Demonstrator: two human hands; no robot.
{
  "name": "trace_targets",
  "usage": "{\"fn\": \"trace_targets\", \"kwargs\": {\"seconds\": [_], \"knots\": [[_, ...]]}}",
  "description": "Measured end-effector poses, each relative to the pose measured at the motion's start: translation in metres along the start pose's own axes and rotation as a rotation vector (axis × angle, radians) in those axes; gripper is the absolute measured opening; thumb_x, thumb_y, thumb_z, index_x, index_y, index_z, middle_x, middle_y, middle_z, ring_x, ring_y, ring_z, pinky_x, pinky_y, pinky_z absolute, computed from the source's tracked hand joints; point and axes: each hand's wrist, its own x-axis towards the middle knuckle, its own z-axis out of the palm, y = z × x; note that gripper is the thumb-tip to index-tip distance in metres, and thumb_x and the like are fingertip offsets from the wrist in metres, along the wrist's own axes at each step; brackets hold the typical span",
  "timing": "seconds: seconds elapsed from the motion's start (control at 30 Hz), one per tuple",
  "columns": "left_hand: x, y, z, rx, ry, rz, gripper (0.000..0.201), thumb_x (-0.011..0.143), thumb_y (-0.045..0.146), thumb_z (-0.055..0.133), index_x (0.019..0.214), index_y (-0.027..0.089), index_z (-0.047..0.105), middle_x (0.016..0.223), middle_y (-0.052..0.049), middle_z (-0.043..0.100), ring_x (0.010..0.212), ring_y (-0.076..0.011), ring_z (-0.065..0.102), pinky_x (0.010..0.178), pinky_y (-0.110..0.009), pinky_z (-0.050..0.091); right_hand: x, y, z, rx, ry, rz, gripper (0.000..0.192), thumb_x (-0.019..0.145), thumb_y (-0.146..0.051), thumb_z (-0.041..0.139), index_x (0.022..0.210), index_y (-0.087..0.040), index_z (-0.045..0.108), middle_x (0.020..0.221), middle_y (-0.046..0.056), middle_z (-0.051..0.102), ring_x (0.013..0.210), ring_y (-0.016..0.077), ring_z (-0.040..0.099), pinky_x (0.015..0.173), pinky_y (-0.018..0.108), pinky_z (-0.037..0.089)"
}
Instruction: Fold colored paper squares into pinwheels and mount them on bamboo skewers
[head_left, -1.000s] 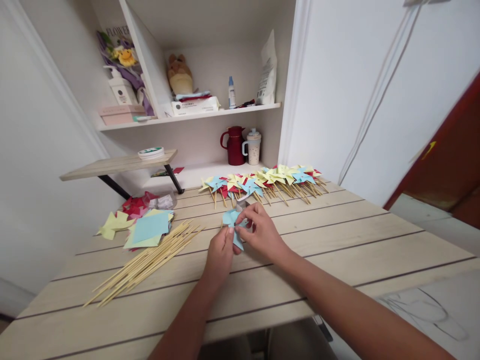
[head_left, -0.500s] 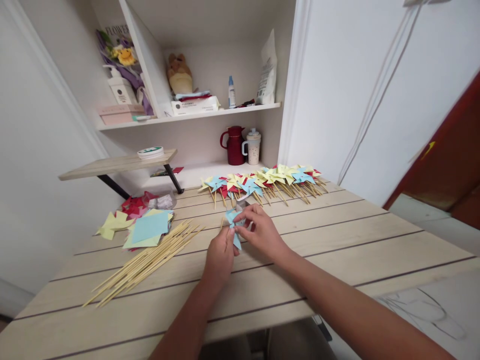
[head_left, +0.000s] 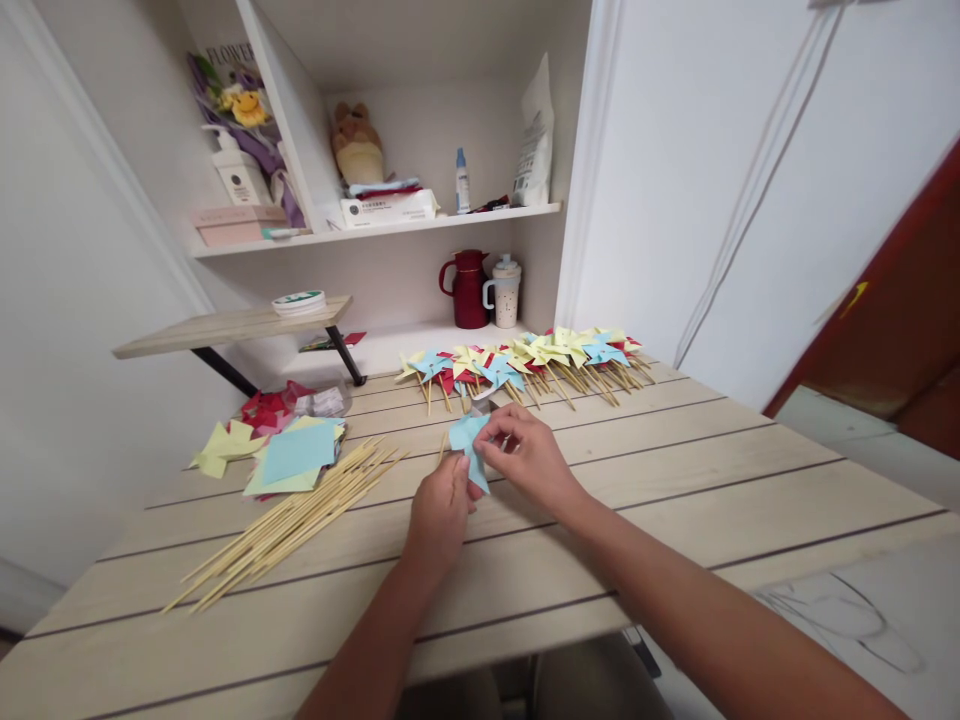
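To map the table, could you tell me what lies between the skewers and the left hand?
Bare tabletop only, between skewers and left hand, in the head view.

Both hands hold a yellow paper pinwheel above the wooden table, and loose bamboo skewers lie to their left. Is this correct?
Not quite: in the head view the paper pinwheel held by the left hand and the right hand is light blue, not yellow. It is above the wooden table, with the bamboo skewers to their left.

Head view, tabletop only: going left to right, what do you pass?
Yellow paper pieces → stack of paper squares → bundle of wooden skewers → left hand → blue paper pinwheel pinched by both hands → right hand → far end of the row of finished pinwheels.
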Motion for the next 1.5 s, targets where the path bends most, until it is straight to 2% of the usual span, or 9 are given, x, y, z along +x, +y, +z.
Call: {"fn": "trace_targets", "kwargs": {"seconds": [0.13, 0.33, 0.57, 0.73, 0.83, 1.03, 1.17, 1.3, 1.5], "knots": [[0.001, 0.003, -0.001, 0.003, 0.028, -0.020, 0.042, 0.096, 0.048, 0.030, 0.074, 0.022, 0.054, 0.063, 0.001, 0.062, 0.052, -0.0148, 0.056, 0.059, -0.029, 0.040, 0.002, 0.001, -0.004, 0.048, -0.004, 0.035, 0.007, 0.076, -0.019, 0.065, 0.070, -0.020, 0.069, 0.081, 0.003, 0.062, 0.075, 0.0165, 0.056, 0.065, 0.029, 0.043], [0.000, 0.009, -0.004, -0.021, 0.065, -0.026, 0.037, 0.093, 0.052, 0.040, 0.094, 0.021, 0.060, 0.065, 0.002, 0.062, 0.056, -0.0157, 0.059, 0.058, -0.027, 0.042, 0.002, 0.002, 0.000, 0.116, -0.085, 0.127, 0.007, 0.074, -0.024, 0.064, 0.070, -0.019, 0.067, 0.076, 0.003, 0.065, 0.071, 0.0168, 0.058, 0.066, 0.029, 0.043], [0.004, 0.000, -0.003, 0.035, 0.213, -0.057, 0.028, 0.086, 0.043, 0.051, 0.079, 0.021, 0.066, 0.055, 0.002, 0.056, 0.049, -0.0138, 0.051, 0.052, -0.025, 0.037, 0.001, 0.006, 0.002, 0.256, -0.141, 0.258, 0.012, 0.072, -0.029, 0.067, 0.070, -0.018, 0.067, 0.069, 0.001, 0.065, 0.064, 0.0152, 0.055, 0.063, 0.029, 0.043], [0.006, -0.001, -0.005, 0.003, 0.287, -0.086, 0.026, 0.083, 0.042, 0.055, 0.076, 0.021, 0.067, 0.058, 0.000, 0.061, 0.049, -0.0147, 0.052, 0.050, -0.024, 0.037, 0.003, 0.007, -0.002, 0.335, -0.182, 0.304, 0.013, 0.073, -0.030, 0.067, 0.070, -0.018, 0.067, 0.064, 0.000, 0.063, 0.063, 0.0149, 0.055, 0.063, 0.029, 0.043], [0.006, 0.001, -0.008, -0.060, 0.346, -0.115, 0.024, 0.082, 0.042, 0.057, 0.076, 0.021, 0.067, 0.060, 0.000, 0.063, 0.049, -0.0151, 0.054, 0.049, -0.025, 0.039, 0.005, 0.011, -0.004, 0.223, -0.175, 0.297, 0.012, 0.073, -0.030, 0.065, 0.069, -0.018, 0.066, 0.062, 0.000, 0.061, 0.060, 0.0148, 0.054, 0.060, 0.028, 0.040], [0.006, 0.009, -0.014, -0.242, 0.394, -0.198, 0.026, 0.080, 0.041, 0.060, 0.076, 0.017, 0.066, 0.051, 0.003, 0.055, 0.042, -0.0117, 0.049, 0.047, -0.023, 0.038, 0.001, 0.020, -0.007, -0.368, -0.233, 0.246, 0.011, 0.068, -0.017, 0.063, 0.058, -0.022, 0.065, 0.059, 0.000, 0.065, 0.055, 0.0140, 0.050, 0.053, 0.026, 0.030], [0.006, 0.009, -0.013, -0.358, 0.366, -0.172, 0.030, 0.080, 0.046, 0.062, 0.078, 0.016, 0.066, 0.048, 0.005, 0.051, 0.042, -0.0103, 0.046, 0.048, -0.022, 0.037, -0.001, 0.021, -0.005, -0.423, -0.302, 0.223, 0.011, 0.069, -0.017, 0.064, 0.063, -0.024, 0.069, 0.066, 0.001, 0.069, 0.059, 0.0158, 0.054, 0.054, 0.027, 0.029], [0.006, 0.008, -0.013, -0.450, 0.334, -0.148, 0.033, 0.081, 0.049, 0.062, 0.075, 0.016, 0.064, 0.047, 0.006, 0.048, 0.043, -0.0089, 0.043, 0.048, -0.021, 0.034, 0.004, 0.021, -0.008, -0.259, -0.214, 0.184, 0.013, 0.080, -0.025, 0.059, 0.074, -0.023, 0.070, 0.074, 0.002, 0.070, 0.068, 0.0181, 0.059, 0.061, 0.028, 0.037], [0.005, 0.013, -0.014, -0.493, 0.310, -0.118, 0.035, 0.082, 0.050, 0.062, 0.073, 0.017, 0.063, 0.048, 0.006, 0.046, 0.045, -0.0089, 0.040, 0.049, -0.022, 0.033, 0.011, 0.014, -0.018, 0.100, 0.084, 0.125, 0.024, 0.086, -0.041, 0.059, 0.093, -0.021, 0.071, 0.098, 0.006, 0.070, 0.090, 0.0216, 0.062, 0.080, 0.033, 0.046]]}}
